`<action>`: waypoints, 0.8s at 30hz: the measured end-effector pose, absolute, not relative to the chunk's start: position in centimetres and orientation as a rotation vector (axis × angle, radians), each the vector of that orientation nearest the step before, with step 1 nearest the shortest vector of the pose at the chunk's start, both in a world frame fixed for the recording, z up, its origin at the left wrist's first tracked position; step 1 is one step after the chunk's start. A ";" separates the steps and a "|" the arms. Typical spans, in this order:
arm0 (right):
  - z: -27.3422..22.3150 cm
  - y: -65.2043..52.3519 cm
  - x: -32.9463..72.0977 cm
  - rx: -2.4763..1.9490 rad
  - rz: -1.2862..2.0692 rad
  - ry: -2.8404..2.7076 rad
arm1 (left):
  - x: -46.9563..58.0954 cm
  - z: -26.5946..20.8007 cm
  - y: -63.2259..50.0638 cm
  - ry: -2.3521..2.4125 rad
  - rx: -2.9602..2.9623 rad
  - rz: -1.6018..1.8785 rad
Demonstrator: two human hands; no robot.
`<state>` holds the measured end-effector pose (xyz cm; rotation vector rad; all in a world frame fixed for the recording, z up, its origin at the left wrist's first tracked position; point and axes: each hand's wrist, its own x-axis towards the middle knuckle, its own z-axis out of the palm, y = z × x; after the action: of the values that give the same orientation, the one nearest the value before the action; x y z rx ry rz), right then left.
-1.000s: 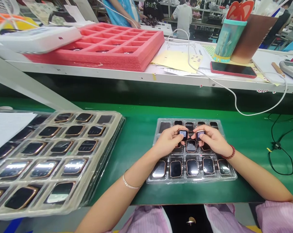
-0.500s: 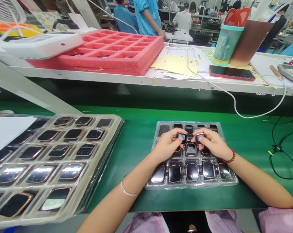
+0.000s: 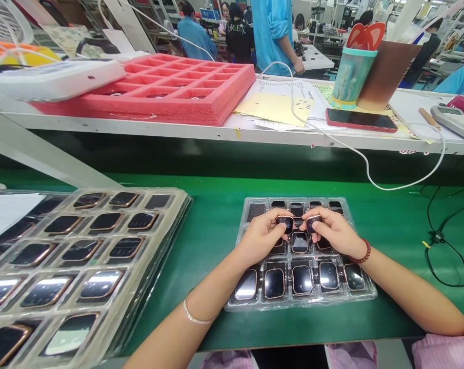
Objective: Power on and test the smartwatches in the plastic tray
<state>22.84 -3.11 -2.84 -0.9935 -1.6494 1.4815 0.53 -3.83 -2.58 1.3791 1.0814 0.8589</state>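
Observation:
Over a clear plastic tray [image 3: 293, 303] on the green bench, my left hand [image 3: 263, 231] pinches a smartwatch body [image 3: 285, 222] between thumb and fingers. It has a dark square screen and a gold rim. A second smartwatch body [image 3: 314, 223] of the same look is gripped in my right hand [image 3: 336, 230], a short gap away. Both screens face up and look mostly dark, with faint marks on the left one. Similar watch bodies, such as one in the front row [image 3: 302, 279], sit in the tray's pockets below. My hands hide part of the middle rows.
Stacked trays of watch bodies [image 3: 170, 246] stand at the left, partly under white paper [image 3: 8, 215]. A shelf [image 3: 216, 134] behind holds a red foam tray [image 3: 216, 110], a phone [image 3: 360, 120] and a cup [image 3: 352, 77]. Black cable [image 3: 447, 282] lies right. People are behind.
The bright square codes on both held watch screens have gone, leaving them mostly dark. My hands keep their grip in nearly the same place. The view has shifted slightly.

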 end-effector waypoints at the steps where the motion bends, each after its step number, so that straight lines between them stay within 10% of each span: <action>1: -2.8 -3.1 22.9 -0.992 1.480 -1.651 | 0.5 -2.6 -3.8 1.075 1.384 0.866; 24: -2.8 -2.7 23.1 -0.923 1.353 -1.736 | 0.6 -3.3 -3.7 0.989 1.346 1.018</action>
<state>23.07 -2.74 -2.83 -0.9228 -1.7357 1.3528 0.65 -3.67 -3.32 1.3461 0.9888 1.0176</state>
